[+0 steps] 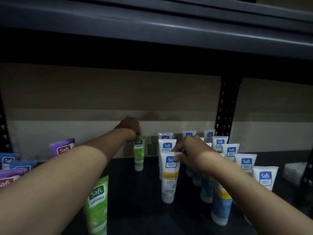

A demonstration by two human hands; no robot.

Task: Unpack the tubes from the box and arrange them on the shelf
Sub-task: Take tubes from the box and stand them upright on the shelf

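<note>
My left hand (pixel 129 127) reaches to the back of the dark shelf (pixel 135 200) and grips the top of a small green tube (pixel 139 153), which stands upright on its cap near the back wall. My right hand (pixel 189 151) pinches the top edge of a white tube with a yellow band (pixel 169 182), the front one of a column of white tubes. A second green tube (pixel 98 206) stands at the front, under my left forearm. The box is not in view.
Several white and blue tubes (pixel 245 161) stand in rows on the right. Purple and blue tubes (pixel 62 147) stand at the left. A black perforated upright (pixel 227 107) rises at the back right. The shelf above (pixel 152 31) hangs low overhead.
</note>
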